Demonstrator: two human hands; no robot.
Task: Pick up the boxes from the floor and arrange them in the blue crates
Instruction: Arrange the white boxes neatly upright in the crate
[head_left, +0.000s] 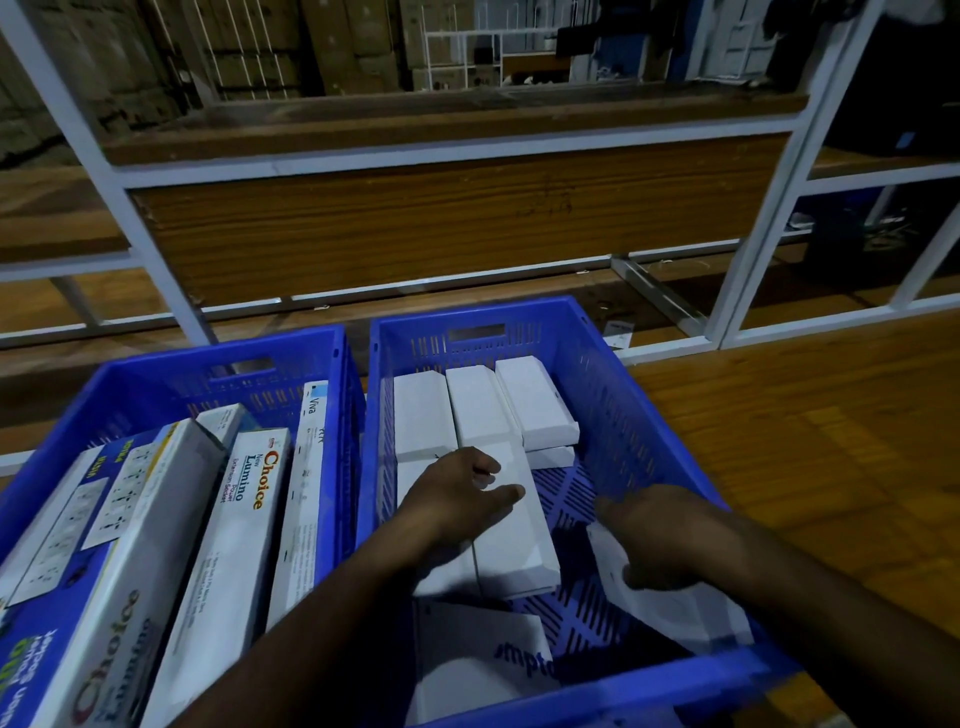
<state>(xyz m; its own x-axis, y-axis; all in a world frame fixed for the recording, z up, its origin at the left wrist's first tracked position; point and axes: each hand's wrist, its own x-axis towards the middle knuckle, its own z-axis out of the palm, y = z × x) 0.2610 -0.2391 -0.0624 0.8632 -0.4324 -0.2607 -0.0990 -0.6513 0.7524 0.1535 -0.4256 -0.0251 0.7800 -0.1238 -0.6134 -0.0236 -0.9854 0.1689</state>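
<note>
Two blue crates stand side by side on the wooden floor (810, 441), both hands reaching into the right crate (649, 415). The left hand (462, 493) lies on a long white box (514, 535) near the middle of that crate, fingers bent over its far end and thumb stretched out across its top. The right hand (660, 540) is lower and to the right, near the crate's right wall, its fingers curled around a white box (680, 608) that tilts against the near right corner (the grip is partly blurred). Three more white boxes (478, 410) lie in a row along the far side of the same crate, with another flat white box (467, 644) at the near edge. The left crate (130, 384) holds long printed boxes (244, 530) laid lengthwise, packed close together. Behind the crates runs a white metal rack (452, 156) with wooden shelves.
</note>
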